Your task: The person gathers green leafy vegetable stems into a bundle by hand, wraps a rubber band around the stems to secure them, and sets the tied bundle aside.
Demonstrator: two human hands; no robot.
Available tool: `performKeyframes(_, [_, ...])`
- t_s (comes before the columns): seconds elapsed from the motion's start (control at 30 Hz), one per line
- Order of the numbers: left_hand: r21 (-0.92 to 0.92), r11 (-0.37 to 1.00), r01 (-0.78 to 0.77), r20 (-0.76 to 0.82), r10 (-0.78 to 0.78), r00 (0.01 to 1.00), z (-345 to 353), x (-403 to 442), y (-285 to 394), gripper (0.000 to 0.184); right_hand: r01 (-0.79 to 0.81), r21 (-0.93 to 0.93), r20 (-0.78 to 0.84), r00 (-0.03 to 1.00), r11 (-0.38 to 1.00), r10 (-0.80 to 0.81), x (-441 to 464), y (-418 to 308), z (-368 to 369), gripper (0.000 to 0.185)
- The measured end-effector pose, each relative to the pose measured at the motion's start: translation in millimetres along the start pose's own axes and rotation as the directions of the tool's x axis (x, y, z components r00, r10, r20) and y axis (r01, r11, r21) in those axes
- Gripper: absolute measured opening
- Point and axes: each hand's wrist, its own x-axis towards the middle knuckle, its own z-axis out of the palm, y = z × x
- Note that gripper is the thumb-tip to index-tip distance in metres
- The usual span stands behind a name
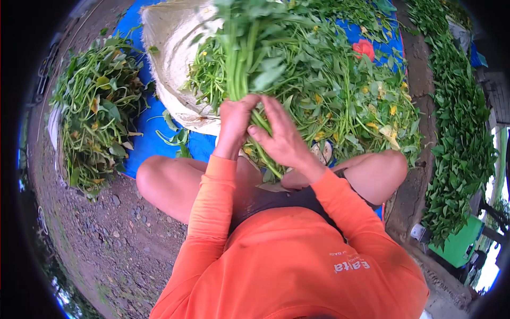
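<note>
Firmly, my left hand (234, 119) is wrapped around a leafy bunch (240, 61), which fans out toward twelve o'clock, its leaves blurred. My right hand (282, 139) is loosely open, fingers straight and thumb apart, against the lower stems (267, 161). A loose green heap (329, 87) spreads at one o'clock, a pale sack (178, 69) lies at eleven, and a second heap (98, 119) at ten.

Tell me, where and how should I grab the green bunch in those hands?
Probably best around its bare stems, just beyond the left hand, coming from the left. The green bunch is narrow there, with stems packed together; farther out it spreads into leaves, and some stick out at its right side.
</note>
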Motion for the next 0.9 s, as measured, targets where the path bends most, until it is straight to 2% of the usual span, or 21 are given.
performKeyframes(0.03, [-0.01, 1.0, 0.013, -0.057, -0.013, 0.998, -6, 6, -6, 0.014, -0.173, 0.253, 0.12, 0.982, 0.952, 0.146, -5, -2, 20, 0.08])
performKeyframes(0.07, [0.021, 0.997, -0.07, -0.181, 0.073, 0.981, -8, 6, -11, 0.015, -0.35, 0.468, 0.257, 0.932, 0.811, 0.254, -8, -3, 35, 0.083])
performKeyframes(0.13, [-0.125, 0.992, -0.018, -0.205, -0.008, 0.979, -33, 18, -31, 0.019, -0.31, 0.323, 0.387, 0.905, 0.894, 0.175, -6, 12, 51, 0.096])
performKeyframes(0.2, [-0.088, 0.994, 0.057, -0.233, -0.077, 0.969, -39, 18, -27, 0.016, -0.293, 0.395, 0.443, 0.891, 0.871, 0.099, 2, 21, 46, 0.096])
performKeyframes(0.23, [-0.11, 0.993, 0.041, -0.202, -0.063, 0.977, -42, 27, -30, 0.016, -0.338, 0.398, 0.452, 0.881, 0.853, 0.138, 8, 35, 43, 0.082])
performKeyframes(0.27, [-0.136, 0.99, 0.027, -0.174, -0.051, 0.983, -46, 34, -35, 0.016, -0.299, 0.376, 0.369, 0.917, 0.877, 0.154, 21, 55, 25, 0.062])
performKeyframes(0.3, [-0.137, 0.988, 0.073, -0.153, -0.094, 0.984, -46, 38, -36, 0.017, -0.43, 0.378, 0.243, 0.901, 0.82, 0.361, 30, 81, 9, 0.049])
performKeyframes(0.33, [-0.141, 0.984, 0.107, -0.134, -0.126, 0.983, -43, 42, -31, 0.017, -0.461, 0.325, 0.135, 0.887, 0.826, 0.442, 38, 109, -20, 0.041])
performKeyframes(0.37, [-0.143, 0.987, 0.069, -0.175, -0.094, 0.98, -29, 34, -23, 0.015, -0.481, 0.233, -0.096, 0.854, 0.845, 0.512, 37, 149, -41, 0.036])
performKeyframes(0.4, [-0.14, 0.988, 0.063, -0.164, -0.086, 0.983, -27, 36, -25, 0.015, -0.612, 0.071, -0.242, 0.755, 0.787, 0.609, 33, 181, -73, 0.029])
performKeyframes(0.43, [-0.135, 0.989, 0.056, -0.154, -0.077, 0.985, -24, 37, -29, 0.015, -0.688, 0.003, -0.385, 0.669, 0.725, 0.636, 16, 239, -95, 0.025])
performKeyframes(0.47, [-0.129, 0.99, 0.054, -0.143, -0.073, 0.987, -22, 38, -33, 0.015, -0.825, -0.173, -0.41, 0.557, 0.538, 0.722, 2, 251, -128, 0.023])
performKeyframes(0.5, [-0.111, 0.99, 0.084, -0.124, -0.098, 0.987, -21, 37, -35, 0.016, -0.906, -0.226, -0.298, 0.413, 0.357, 0.86, -22, 284, -151, 0.029])
performKeyframes(0.57, [-0.078, 0.989, 0.123, -0.09, -0.13, 0.987, -17, 40, -32, 0.016, -0.898, -0.38, -0.129, 0.286, 0.219, 0.949, -44, 294, -161, 0.038])
performKeyframes(0.6, [-0.087, 0.987, 0.134, -0.079, -0.141, 0.987, -13, 42, -31, 0.016, -0.846, -0.46, -0.062, 0.334, 0.27, 0.94, -48, 275, -156, 0.041])
performKeyframes(0.63, [-0.098, 0.985, 0.143, -0.072, -0.151, 0.986, -8, 44, -31, 0.016, -0.858, -0.458, -0.081, 0.299, 0.231, 0.951, -52, 272, -142, 0.042])
performKeyframes(0.67, [-0.11, 0.983, 0.149, -0.068, -0.157, 0.985, -5, 47, -31, 0.016, -0.778, -0.555, -0.01, 0.361, 0.295, 0.933, -79, 327, -120, 0.042])
performKeyframes(0.77, [-0.091, 0.983, 0.162, -0.027, -0.165, 0.986, 6, 51, -36, 0.018, -0.801, -0.462, -0.059, 0.456, 0.381, 0.888, -94, 306, -107, 0.035])
performKeyframes(0.83, [-0.071, 0.984, 0.162, -0.01, -0.163, 0.987, 13, 52, -37, 0.019, -0.782, -0.434, -0.064, 0.522, 0.448, 0.85, -78, 271, -127, 0.03])
performKeyframes(0.9, [-0.047, 0.985, 0.165, -0.009, -0.166, 0.986, 17, 55, -44, 0.019, -0.849, -0.18, 0.022, 0.501, 0.496, 0.865, -69, 244, -150, 0.024])
